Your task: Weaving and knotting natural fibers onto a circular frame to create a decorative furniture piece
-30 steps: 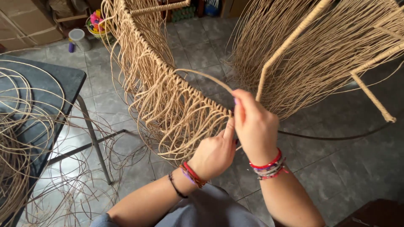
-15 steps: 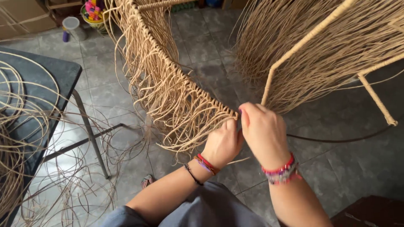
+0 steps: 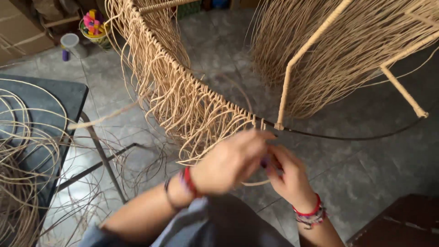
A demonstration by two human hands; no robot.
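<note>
Both hands dropped off dark metal hoop (image 3: 347, 136), now together below it. Left hand (image 3: 228, 162), blurred, pinches thin tan cane strand (image 3: 254, 184); right hand (image 3: 288, 176) closes fingers on same strand. Knotted tan cane fringe (image 3: 183, 100) covers hoop's left stretch up to tan-wrapped upright rod (image 3: 297, 64); right stretch bare, unwoven. Loose cane coils (image 3: 23, 151) lie on black table (image 3: 68, 93).

A tan cane strand (image 3: 256, 184) curves between the two hands, just below a round black metal rim (image 3: 338, 136). The rim's left part is wrapped in knotted cane with loose ends hanging down; blur hides the grip.
</note>
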